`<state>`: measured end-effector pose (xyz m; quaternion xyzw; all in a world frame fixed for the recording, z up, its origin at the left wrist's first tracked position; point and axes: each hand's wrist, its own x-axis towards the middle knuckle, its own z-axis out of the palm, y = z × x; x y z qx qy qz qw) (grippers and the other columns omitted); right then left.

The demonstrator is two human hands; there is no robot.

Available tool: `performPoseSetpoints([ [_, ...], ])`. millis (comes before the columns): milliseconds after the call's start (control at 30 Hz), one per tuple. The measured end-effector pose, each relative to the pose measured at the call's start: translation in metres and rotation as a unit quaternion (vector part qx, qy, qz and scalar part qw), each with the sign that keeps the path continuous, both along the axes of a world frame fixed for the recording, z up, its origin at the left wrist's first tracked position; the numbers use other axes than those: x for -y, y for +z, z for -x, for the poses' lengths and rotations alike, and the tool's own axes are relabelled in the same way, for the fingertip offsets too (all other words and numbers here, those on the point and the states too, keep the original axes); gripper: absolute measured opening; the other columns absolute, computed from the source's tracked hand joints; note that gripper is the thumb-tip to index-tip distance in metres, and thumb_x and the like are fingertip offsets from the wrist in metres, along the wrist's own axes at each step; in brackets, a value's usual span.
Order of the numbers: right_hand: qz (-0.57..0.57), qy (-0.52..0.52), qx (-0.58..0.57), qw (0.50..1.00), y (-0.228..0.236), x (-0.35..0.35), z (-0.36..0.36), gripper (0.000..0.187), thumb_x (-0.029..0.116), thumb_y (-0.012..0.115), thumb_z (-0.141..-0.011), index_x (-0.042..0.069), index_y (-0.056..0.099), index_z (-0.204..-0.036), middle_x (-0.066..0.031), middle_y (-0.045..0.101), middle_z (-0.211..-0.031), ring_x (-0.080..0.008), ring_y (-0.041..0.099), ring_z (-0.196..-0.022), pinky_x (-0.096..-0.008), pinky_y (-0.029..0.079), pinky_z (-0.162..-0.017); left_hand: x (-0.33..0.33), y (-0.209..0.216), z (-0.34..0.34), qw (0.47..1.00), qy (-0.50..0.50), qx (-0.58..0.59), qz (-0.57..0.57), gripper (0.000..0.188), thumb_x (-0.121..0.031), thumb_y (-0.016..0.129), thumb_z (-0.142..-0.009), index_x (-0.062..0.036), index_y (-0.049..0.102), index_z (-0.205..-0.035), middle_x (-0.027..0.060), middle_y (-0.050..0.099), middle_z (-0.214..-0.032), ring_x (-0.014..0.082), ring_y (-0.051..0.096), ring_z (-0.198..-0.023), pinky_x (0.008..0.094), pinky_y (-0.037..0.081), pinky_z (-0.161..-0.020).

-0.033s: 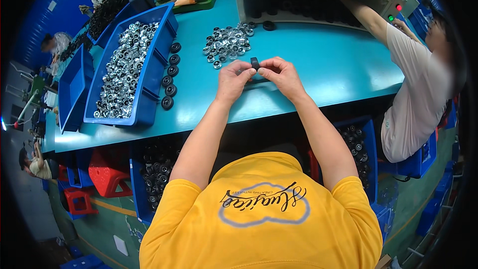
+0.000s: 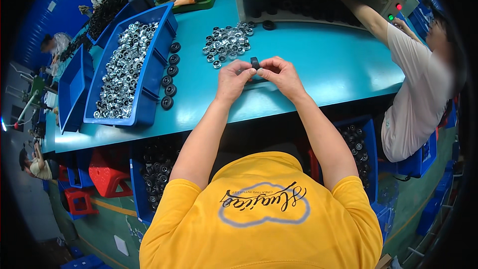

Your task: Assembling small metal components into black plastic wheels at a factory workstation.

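Observation:
Between my fingertips, just above the near part of the teal table, is a small black wheel (image 2: 255,63) seen edge-on. My left hand (image 2: 232,80) pinches it from the left, thumb and fingers together. From the other side my right hand (image 2: 283,77) grips it the same way. The fingers cover part of its sides. Beyond my hands lies a loose heap of clear and silvery wheel hubs (image 2: 225,45) with dark centres. A row of several black wheels (image 2: 170,90) lines the table to the left.
A blue bin (image 2: 158,65) of hubs stands left, beside another blue bin (image 2: 74,92). A large glass-fronted machine (image 2: 318,18) stands at the back; a co-worker's arm (image 2: 371,18) reaches into it from the right. Bins of black wheels (image 2: 155,174) sit below the table edge.

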<state>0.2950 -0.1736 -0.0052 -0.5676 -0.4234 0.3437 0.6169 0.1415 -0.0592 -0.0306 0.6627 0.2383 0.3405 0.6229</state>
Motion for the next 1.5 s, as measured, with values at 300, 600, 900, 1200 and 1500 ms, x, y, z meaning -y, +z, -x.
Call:
performPoseSetpoints([
  [300,-0.01,-0.044,0.067,0.997,-0.008,-0.002,0.004,0.019,0.013,0.083,-0.083,0.002,0.074,-0.094,-0.0023,0.062,-0.096,-0.0109,0.063,-0.082,-0.0267,0.052,-0.075,0.0,0.0,-0.002,0.999,-0.01,0.016,0.033,0.011,-0.005,0.072,-0.091,0.0014,0.074,-0.1,0.0034,0.066,-0.094,0.012,0.065,-0.081,0.0271,0.058,-0.07],
  [600,-0.017,-0.077,0.023,0.997,-0.002,0.0,0.019,0.019,0.015,0.084,-0.081,0.002,0.072,-0.088,-0.0004,0.06,-0.09,-0.0081,0.055,-0.074,-0.0244,0.047,-0.068,0.002,0.002,-0.001,0.999,-0.007,0.022,0.023,0.014,-0.007,0.072,-0.092,0.0035,0.074,-0.101,0.0057,0.068,-0.092,0.0144,0.067,-0.08,0.0273,0.057,-0.07],
  [900,0.022,0.019,0.048,0.998,0.003,0.004,-0.005,0.019,0.019,0.08,-0.087,0.003,0.074,-0.094,0.0008,0.061,-0.091,-0.0086,0.054,-0.077,-0.0253,0.045,-0.071,-0.003,0.004,-0.001,0.989,-0.023,0.113,0.092,0.042,-0.017,0.066,-0.099,-0.0008,0.055,-0.136,0.0101,0.064,-0.119,0.0169,0.064,-0.103,0.0306,0.058,-0.077],
  [1200,0.084,0.036,0.099,0.991,0.004,-0.02,-0.024,0.024,0.023,0.075,-0.091,0.004,0.076,-0.105,-0.0043,0.073,-0.091,-0.0104,0.064,-0.087,-0.0277,0.051,-0.077,-0.005,0.004,0.008,0.975,-0.07,0.081,0.196,0.032,-0.022,0.06,-0.104,-0.0011,0.063,-0.128,0.0073,0.069,-0.111,0.0143,0.067,-0.097,0.0333,0.06,-0.075],
  [1500,0.008,-0.143,0.463,0.875,-0.022,-0.093,-0.02,0.025,0.019,0.074,-0.082,0.011,0.072,-0.106,-0.0122,0.066,-0.099,-0.0326,0.062,-0.099,-0.0433,0.052,-0.086,-0.011,0.006,0.01,0.964,0.047,0.183,0.185,0.028,-0.019,0.063,-0.102,0.0011,0.063,-0.121,0.0059,0.066,-0.1,0.0139,0.065,-0.089,0.0346,0.06,-0.076],
])
